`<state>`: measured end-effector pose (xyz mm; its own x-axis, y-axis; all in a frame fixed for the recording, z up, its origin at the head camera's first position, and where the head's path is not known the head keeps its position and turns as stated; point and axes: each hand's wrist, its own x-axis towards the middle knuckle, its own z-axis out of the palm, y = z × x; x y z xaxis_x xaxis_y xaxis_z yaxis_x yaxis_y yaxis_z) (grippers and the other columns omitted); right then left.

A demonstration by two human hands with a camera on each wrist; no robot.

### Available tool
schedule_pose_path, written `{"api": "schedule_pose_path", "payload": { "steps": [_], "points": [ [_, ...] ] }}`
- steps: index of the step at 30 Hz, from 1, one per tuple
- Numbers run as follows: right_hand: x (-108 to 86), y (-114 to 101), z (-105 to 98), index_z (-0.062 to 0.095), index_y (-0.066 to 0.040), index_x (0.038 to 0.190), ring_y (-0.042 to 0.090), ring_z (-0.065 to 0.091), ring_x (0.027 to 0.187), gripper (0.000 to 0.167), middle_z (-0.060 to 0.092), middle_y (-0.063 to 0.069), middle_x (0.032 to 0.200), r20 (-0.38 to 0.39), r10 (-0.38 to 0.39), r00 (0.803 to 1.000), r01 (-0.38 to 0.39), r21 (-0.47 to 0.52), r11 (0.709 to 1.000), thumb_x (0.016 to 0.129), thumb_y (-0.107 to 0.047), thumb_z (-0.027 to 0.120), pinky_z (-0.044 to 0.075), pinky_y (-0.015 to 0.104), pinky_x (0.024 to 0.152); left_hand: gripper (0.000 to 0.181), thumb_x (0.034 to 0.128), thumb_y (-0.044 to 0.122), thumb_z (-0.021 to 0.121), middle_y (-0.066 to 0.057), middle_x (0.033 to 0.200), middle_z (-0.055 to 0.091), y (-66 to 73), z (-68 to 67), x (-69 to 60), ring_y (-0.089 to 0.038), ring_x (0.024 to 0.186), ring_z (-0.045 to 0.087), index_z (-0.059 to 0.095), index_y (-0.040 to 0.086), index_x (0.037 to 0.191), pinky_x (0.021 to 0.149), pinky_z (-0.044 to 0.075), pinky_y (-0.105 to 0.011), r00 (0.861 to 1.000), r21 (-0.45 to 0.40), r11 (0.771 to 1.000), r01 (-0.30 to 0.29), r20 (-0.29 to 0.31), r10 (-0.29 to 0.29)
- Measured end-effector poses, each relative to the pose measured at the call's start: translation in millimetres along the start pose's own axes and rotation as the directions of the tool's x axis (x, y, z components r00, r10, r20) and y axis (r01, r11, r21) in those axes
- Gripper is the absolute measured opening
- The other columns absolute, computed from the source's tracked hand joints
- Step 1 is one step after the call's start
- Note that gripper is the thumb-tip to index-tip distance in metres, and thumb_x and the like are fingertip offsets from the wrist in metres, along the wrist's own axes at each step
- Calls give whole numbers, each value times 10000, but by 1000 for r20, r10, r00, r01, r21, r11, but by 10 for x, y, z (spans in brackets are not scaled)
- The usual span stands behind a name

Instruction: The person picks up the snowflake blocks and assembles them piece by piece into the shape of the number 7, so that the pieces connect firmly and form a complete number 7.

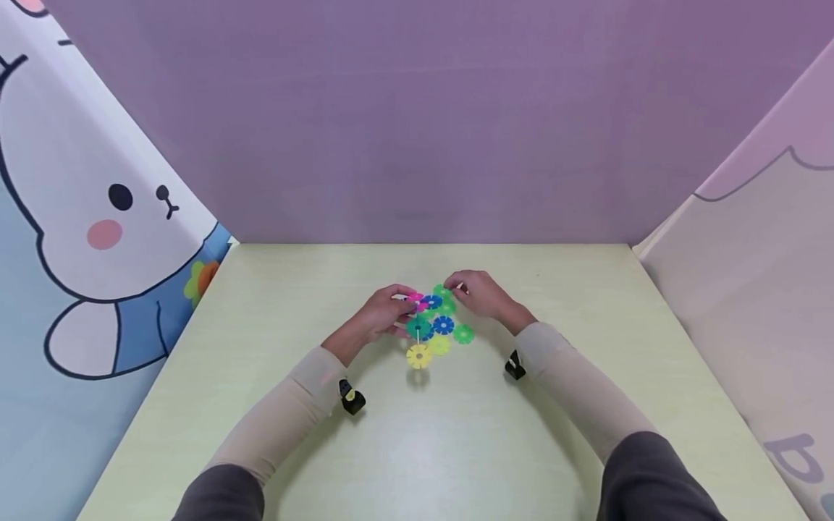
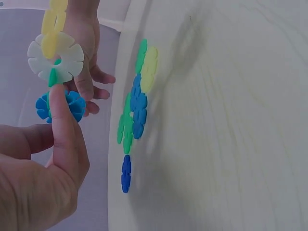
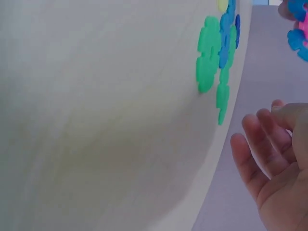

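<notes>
Pinching the joined discs (image 1: 413, 325) above the table (image 1: 456, 434), the left hand (image 1: 381, 316) presumably steadies them clear of the loose ones; in the head view one yellow disc (image 1: 413, 358) hangs lowest and one loose yellow disc (image 1: 440, 346) lies beyond. The left wrist view counts one white disc (image 2: 44, 60) held; overlapping loose green discs (image 2: 127, 120) defy counting. In the right wrist view the right hand (image 3: 284, 192) has loosely bent fingers, apparently gripping nothing.

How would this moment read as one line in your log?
left hand: holds joined discs above table | right hand: nearby, nothing visibly held | other discs: lying on table
</notes>
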<state>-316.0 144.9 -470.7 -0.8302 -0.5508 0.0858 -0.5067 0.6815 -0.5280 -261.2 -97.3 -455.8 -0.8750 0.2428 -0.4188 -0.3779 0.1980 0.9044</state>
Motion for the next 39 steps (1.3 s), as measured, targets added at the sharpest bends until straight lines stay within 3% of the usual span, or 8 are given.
{"api": "schedule_pose_path", "payload": {
  "steps": [10,19,27,35,39],
  "points": [
    [152,34,67,656,-102,1350,291,614,1194,338,678,126,1255,76,25,997,-15,-120,993,1038,-51,537,502,479,1075,306,1033,190,604,-153,1147,684,-44,1,18,-182,807,704,566,156,1335,677,638,-364,1000,-5,1000,-1,11,1],
    [166,21,153,524,-255,1499,238,532,1068,432,507,97,1184,186,164,969,-135,-157,978,1101,-154,390,503,412,985,301,1033,198,604,-116,1099,684,-53,15,35,-179,811,709,569,156,1329,635,630,-335,1000,-2,1000,1,16,0],
    [185,59,170,584,-179,1450,229,531,1088,393,558,102,1202,160,179,971,-142,-218,966,1065,-135,518,507,403,1022,308,1032,205,610,-152,1141,706,-41,13,29,-167,785,720,566,152,1332,616,626,-329,1000,-10,1000,-10,22,10],
    [210,83,164,601,-149,1414,261,535,1102,388,540,143,1232,141,209,968,-180,-195,964,1028,-116,582,503,448,1063,299,1033,183,599,-199,1234,652,-45,23,25,-173,820,702,568,160,1330,729,641,-400,1000,-16,1000,8,20,-8],
    [222,100,159,582,-147,1410,291,566,1146,397,521,170,1286,129,231,964,-207,-174,963,1015,-123,612,502,478,1072,303,1031,189,606,-175,1206,649,-37,29,13,-181,825,695,570,162,1330,704,639,-385,1000,-19,1000,16,16,-15]
  ]
}}
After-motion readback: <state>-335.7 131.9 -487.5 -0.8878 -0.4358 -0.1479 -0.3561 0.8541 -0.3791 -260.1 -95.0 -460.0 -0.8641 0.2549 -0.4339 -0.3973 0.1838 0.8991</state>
